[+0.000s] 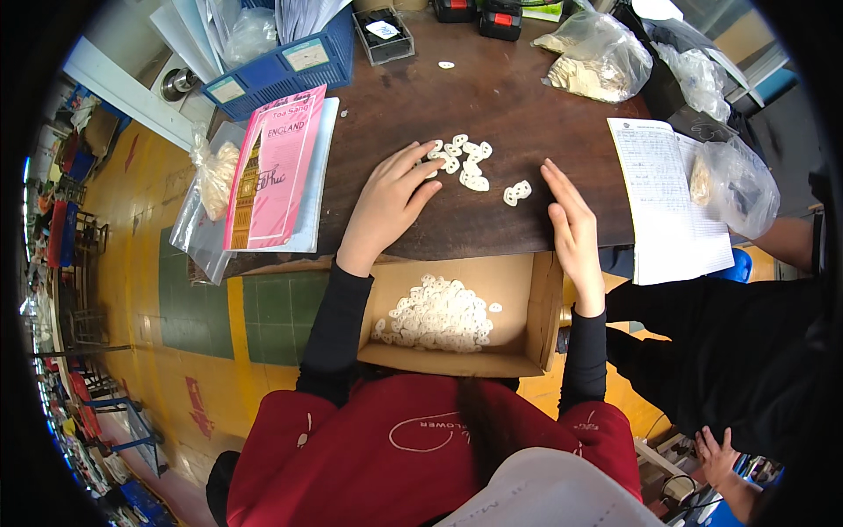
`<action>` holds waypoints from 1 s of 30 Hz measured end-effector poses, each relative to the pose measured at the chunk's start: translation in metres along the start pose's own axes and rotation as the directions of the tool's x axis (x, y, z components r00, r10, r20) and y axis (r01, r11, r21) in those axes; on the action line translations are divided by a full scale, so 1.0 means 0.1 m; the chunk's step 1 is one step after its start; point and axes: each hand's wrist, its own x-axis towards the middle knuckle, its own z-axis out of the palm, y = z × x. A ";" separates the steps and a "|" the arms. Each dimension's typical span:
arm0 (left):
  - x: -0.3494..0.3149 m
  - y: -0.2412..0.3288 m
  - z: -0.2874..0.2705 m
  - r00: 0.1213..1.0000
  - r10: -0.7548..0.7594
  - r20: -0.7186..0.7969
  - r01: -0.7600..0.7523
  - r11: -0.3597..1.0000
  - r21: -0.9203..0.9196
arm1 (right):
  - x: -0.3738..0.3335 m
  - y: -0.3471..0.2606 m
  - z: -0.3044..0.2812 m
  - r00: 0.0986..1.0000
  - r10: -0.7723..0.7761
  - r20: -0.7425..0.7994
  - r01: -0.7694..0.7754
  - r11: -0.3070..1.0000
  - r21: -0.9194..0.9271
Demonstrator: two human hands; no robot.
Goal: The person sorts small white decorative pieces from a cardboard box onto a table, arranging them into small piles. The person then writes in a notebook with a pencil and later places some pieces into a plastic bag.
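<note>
Pieces [471, 167], small and white, lie on the surface [492, 230] beyond the cardboard box [518, 303]. Past its left end, the left hand [388, 195] rests palm down, fingers outstretched among the pieces, clasping none; past its right end, the right hand [574, 230] tilts on edge, fingers straight, holding nothing.

Print and handwriting mark a pink booklet [285, 206], handwritten lines an open notebook [657, 198], and white lettering a dark-red shirt [386, 474]. A red arrow [198, 406] marks the yellow floor [132, 299]; labels [306, 56] on a blue file basket [269, 86] are illegible.
</note>
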 end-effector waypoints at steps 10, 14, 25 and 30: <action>0.00 0.02 -0.02 0.998 -0.053 -0.025 0.051 0.998 -0.044 | 0.04 0.01 0.06 0.999 0.023 0.050 -0.009 0.963 -0.271; 0.00 0.02 -0.03 0.999 -0.051 -0.019 0.050 0.998 -0.049 | 0.01 -0.02 0.05 0.999 -0.003 0.050 0.016 0.963 -0.270; 0.01 0.02 -0.01 0.999 -0.046 -0.021 0.046 0.998 -0.039 | -0.12 0.01 -0.13 0.961 -0.067 0.268 0.194 0.854 -0.483; 0.00 0.00 -0.03 0.998 -0.045 -0.031 0.043 0.998 -0.055 | -0.33 -0.26 0.04 0.859 -0.123 0.498 0.342 0.861 -0.377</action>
